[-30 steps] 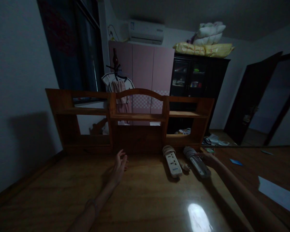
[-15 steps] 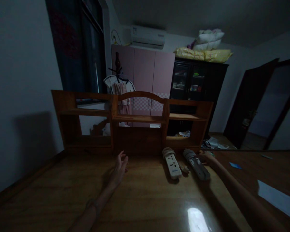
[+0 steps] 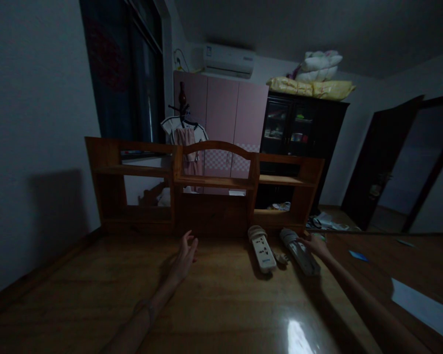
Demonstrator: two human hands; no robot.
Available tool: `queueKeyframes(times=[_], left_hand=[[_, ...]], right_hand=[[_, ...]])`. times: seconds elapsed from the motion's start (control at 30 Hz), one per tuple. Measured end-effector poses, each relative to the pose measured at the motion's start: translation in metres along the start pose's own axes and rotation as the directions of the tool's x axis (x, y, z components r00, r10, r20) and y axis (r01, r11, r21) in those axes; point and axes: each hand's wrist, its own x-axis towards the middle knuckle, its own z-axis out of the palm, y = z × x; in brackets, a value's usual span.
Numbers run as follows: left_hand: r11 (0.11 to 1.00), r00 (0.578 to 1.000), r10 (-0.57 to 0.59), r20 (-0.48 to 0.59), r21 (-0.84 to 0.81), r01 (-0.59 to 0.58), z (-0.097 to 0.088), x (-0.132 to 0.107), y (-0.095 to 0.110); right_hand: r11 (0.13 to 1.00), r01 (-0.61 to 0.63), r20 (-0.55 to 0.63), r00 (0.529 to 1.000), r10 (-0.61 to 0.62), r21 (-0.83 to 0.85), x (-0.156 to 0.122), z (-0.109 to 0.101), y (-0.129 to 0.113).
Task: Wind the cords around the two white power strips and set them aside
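Observation:
A white power strip [image 3: 263, 255], its cord coiled at the far end, lies on the wooden tabletop [image 3: 221, 305] right of centre. The plug [image 3: 281, 258] rests by its right side. Farther right, a second, greyish power strip [image 3: 305, 260] lies at a slant, cord wrapped round its far end. My right hand [image 3: 315, 245] is at that strip's right edge, fingers stretched over it and seemingly touching; the strip is on the table. My left hand [image 3: 186, 253] hovers above the table left of centre, fingers apart and holding nothing.
A wooden shelf unit [image 3: 214, 183] runs along the table's back edge. To the right lie a blue card [image 3: 358, 255] and a white sheet [image 3: 421, 305]. A wall [image 3: 59, 206] bounds the left. Behind stand pink wardrobes [image 3: 221, 108] and a dark cabinet [image 3: 328, 128].
My right hand has shifted slightly at the greyish power strip, with its fingers still over the edge. My left hand has barely moved. The whole view has shifted a little; both strips lie in place.

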Motion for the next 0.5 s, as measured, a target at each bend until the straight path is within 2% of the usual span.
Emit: queueKeyframes(times=[0.13, 0.23, 0.37, 0.43, 0.5], left_hand=[[1.000, 1.000, 0.005, -0.002, 0.030, -0.005, 0.000, -0.001, 0.002], [0.999, 1.000, -0.008, 0.004, 0.033, 0.008, 0.000, -0.002, 0.003], [1.000, 1.000, -0.012, 0.002, 0.019, 0.012, -0.001, -0.002, 0.005], [1.000, 1.000, -0.018, 0.004, 0.017, 0.018, -0.002, -0.002, 0.006], [1.000, 1.000, -0.023, 0.001, 0.021, 0.023, -0.002, -0.002, 0.006]], right_hand=[[0.986, 0.090, -0.104, 0.989, -0.105, -0.140, -0.010, 0.010, -0.008], [0.959, 0.198, -0.106, 0.969, -0.222, -0.204, -0.012, 0.022, -0.014], [0.820, 0.453, 0.065, 0.885, -0.461, -0.350, -0.011, 0.040, -0.017], [0.770, 0.520, 0.142, 0.851, -0.506, -0.369, -0.013, 0.047, -0.016], [0.760, 0.547, 0.174, 0.836, -0.521, -0.350, -0.015, 0.050, -0.016]])
